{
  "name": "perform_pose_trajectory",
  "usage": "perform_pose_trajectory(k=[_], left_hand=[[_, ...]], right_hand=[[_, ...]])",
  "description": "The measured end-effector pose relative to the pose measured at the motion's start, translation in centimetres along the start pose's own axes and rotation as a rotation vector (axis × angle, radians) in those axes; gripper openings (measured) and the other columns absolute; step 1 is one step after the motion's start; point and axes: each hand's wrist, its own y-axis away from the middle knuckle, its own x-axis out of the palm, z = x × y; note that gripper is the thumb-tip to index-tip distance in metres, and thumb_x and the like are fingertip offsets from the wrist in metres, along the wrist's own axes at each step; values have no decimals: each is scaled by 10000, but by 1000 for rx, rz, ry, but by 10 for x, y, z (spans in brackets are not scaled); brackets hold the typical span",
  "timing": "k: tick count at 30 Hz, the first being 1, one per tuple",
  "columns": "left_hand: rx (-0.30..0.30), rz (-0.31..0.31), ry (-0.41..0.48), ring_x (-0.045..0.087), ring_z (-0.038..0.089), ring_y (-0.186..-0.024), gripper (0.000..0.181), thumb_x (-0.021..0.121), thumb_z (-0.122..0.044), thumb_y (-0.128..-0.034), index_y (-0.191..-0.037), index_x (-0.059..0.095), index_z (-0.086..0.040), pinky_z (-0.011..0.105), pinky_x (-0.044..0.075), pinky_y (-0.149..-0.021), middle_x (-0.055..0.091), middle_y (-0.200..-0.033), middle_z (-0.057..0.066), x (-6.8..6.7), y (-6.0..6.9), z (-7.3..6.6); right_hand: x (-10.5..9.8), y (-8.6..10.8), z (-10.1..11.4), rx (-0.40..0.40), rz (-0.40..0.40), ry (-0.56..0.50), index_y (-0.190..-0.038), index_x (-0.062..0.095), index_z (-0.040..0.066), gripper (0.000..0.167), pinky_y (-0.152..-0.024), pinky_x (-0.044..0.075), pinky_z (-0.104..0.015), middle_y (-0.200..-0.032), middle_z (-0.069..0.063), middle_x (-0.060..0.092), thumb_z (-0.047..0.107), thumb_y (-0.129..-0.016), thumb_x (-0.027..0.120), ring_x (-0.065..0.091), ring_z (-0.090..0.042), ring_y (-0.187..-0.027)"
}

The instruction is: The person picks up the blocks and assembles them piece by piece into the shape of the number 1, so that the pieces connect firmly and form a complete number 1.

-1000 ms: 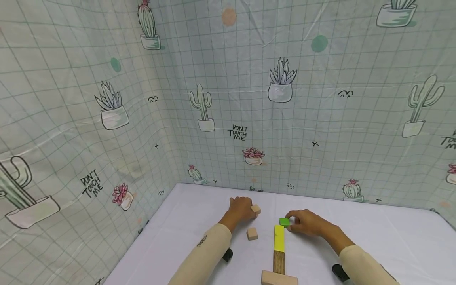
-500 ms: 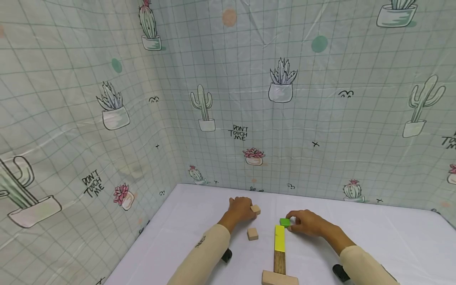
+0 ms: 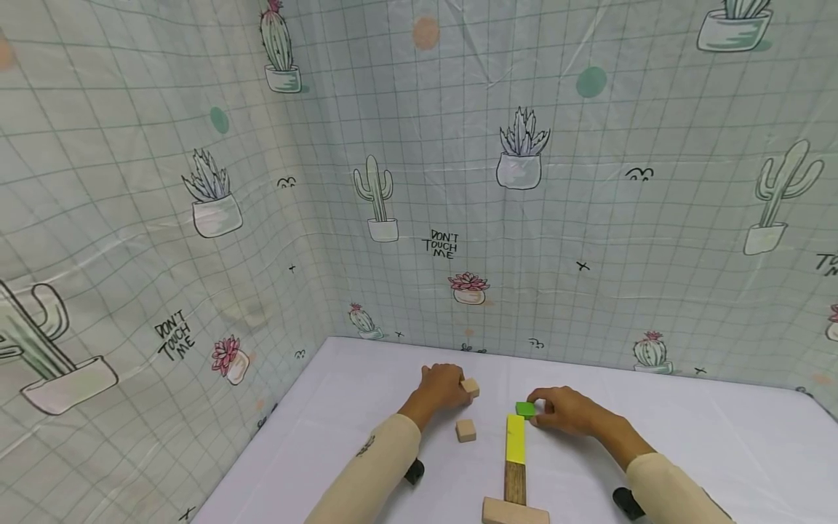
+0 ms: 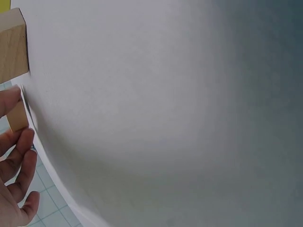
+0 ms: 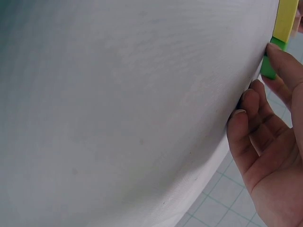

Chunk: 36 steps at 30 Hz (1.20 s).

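My left hand (image 3: 444,386) pinches a small plain wooden cube (image 3: 471,388) between thumb and fingers at the far part of the table. In the left wrist view that cube (image 4: 18,117) shows between thumb and fingertips. Nearer to me, a second wooden cube (image 3: 465,430) rests apart from the hand. My right hand (image 3: 568,409) holds a green block (image 3: 525,409) by its right side, thumb and index finger on it. The green block meets the far end of a yellow block (image 3: 516,439); in the right wrist view the green block (image 5: 268,68) is partly covered by the thumb.
A dark brown block (image 3: 515,482) continues the line toward me from the yellow one, ending at a crosswise pale wooden block (image 3: 516,511). Black wrist devices (image 3: 414,471) show beside the sleeves. A cactus-print cloth (image 3: 563,240) hangs behind the white table (image 3: 720,437).
The view has shifted very slightly. Both hands keep their places on the wooden cube and the green block, and the other blocks have not moved.
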Motion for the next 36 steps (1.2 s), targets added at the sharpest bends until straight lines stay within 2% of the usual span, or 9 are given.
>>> perform_pose_trajectory(k=[8,16,29,36], left_hand=[[-1,24,-1,611,206,-918,344,800,-341,-840,-1075,732,-99,453,389,-936,708,-963,-7,1,0,-1],[36,29,4,618,196,-943,355,792,-350,-852,-1100,729,-103,480,401,-963,714,-981,-12,2,1,-4],[71,47,3,594,149,-890,364,785,-370,-846,-1103,728,-119,417,401,-897,712,-963,-37,7,-3,-9],[59,66,16,598,147,-924,384,793,-379,-849,-1129,725,-125,471,393,-1009,716,-985,-36,6,0,-14]], right_hand=[[0,1,0,-2,6,-3,-1173,685,141,320,-630,429,-299,-797,34,576,250,-883,765,499,-136,-712],[-1,1,0,-14,7,-21,-1176,683,133,327,-613,416,-283,-798,33,568,256,-884,764,493,-136,-709],[-1,-1,-2,-3,3,-22,-1169,685,147,320,-613,413,-287,-793,30,564,263,-882,768,495,-139,-709],[-1,0,1,5,3,-20,-1165,685,147,313,-618,419,-296,-795,29,568,251,-882,767,498,-143,-712]])
